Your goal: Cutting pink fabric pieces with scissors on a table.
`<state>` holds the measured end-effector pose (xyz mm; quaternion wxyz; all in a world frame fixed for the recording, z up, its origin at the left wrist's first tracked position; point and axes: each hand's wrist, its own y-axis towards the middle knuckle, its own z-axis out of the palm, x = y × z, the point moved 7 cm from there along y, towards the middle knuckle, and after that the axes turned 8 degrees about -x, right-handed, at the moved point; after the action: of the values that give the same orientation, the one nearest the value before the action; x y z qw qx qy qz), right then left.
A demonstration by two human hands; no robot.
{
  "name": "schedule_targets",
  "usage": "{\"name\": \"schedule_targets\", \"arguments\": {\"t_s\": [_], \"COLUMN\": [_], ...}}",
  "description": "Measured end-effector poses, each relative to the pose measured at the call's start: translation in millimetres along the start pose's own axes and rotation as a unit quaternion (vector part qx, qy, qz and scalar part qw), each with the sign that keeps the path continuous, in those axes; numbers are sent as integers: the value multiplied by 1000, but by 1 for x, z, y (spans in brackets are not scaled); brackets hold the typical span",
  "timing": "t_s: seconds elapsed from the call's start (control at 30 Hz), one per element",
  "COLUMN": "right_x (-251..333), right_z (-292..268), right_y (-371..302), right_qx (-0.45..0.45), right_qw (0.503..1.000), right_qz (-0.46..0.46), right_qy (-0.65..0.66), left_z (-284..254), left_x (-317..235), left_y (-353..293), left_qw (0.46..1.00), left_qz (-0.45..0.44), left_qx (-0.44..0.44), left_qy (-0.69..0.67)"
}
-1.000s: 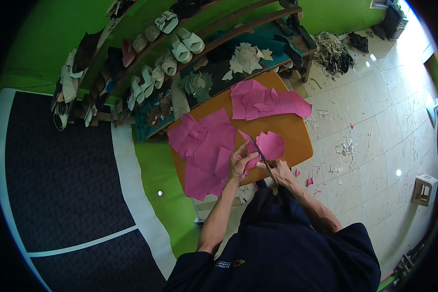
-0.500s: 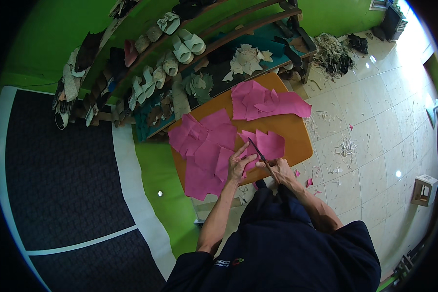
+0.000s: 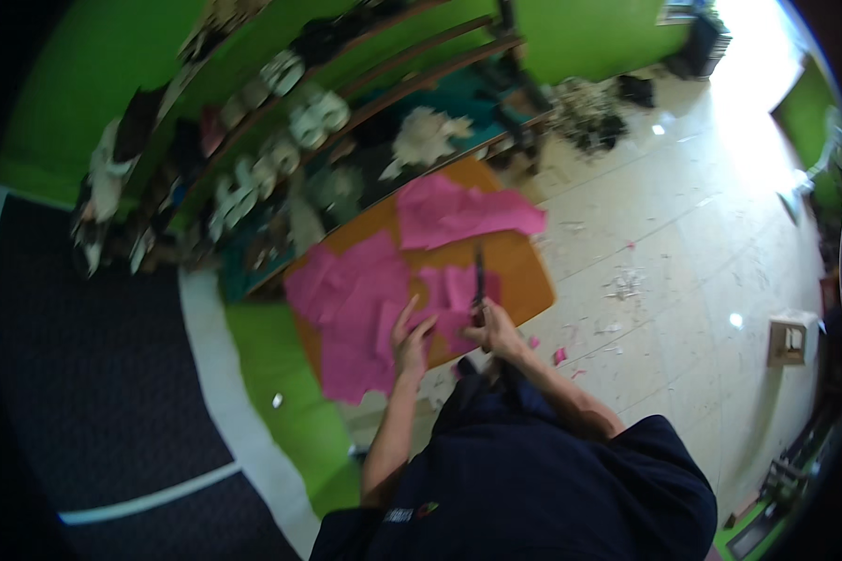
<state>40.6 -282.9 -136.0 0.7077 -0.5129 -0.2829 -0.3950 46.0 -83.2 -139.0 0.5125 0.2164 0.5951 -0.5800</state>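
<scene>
Dark scissors (image 3: 479, 273) stand out from my right hand (image 3: 498, 335), which is closed round their handles. Their blades point away from me over small pink pieces (image 3: 451, 292) at the near right of the table. My left hand (image 3: 410, 348) lies to the left, thumb and forefinger stretched apart, by the edge of a large pile of pink sheets (image 3: 351, 323). A bit of pink shows beside that thumb; blur hides whether it is touched. More pink sheets (image 3: 463, 215) lie at the table's far side.
The orange-brown table (image 3: 524, 276) stands against a wooden rack holding pale sandals (image 3: 318, 117) and scraps. A heap of shreds (image 3: 585, 117) lies on the tiled floor at the far right, with trimmings nearer. A small wooden box (image 3: 788, 341) stands at right.
My hands have moved apart. The scissors have swung from slanting left to pointing straight away from me. My left thumb and forefinger are spread. The whole view has shifted and blurred.
</scene>
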Motion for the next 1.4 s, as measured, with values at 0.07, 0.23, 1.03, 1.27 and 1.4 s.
{"name": "schedule_targets", "arguments": {"t_s": [0.07,0.23,1.03,1.27,1.4], "right_x": [-5,12,119,55,49], "right_z": [-9,-28,-16,25,68], "right_y": [13,8,-99,-110,-115], "right_qx": [-1,19,-308,-248,-183], "right_qw": [988,979,824,931,950], "right_qz": [-152,-179,-330,-200,-167], "right_qy": [22,-99,-341,-179,-190], "left_z": [13,-11,45,50,57], "left_x": [-13,16,-104,-169,-182], "left_y": [-20,-22,-17,-25,-31], "left_qw": [998,979,971,978,977], "left_qz": [-26,-83,64,108,128], "left_qx": [43,130,227,133,132], "left_qy": [35,133,28,-120,-111]}}
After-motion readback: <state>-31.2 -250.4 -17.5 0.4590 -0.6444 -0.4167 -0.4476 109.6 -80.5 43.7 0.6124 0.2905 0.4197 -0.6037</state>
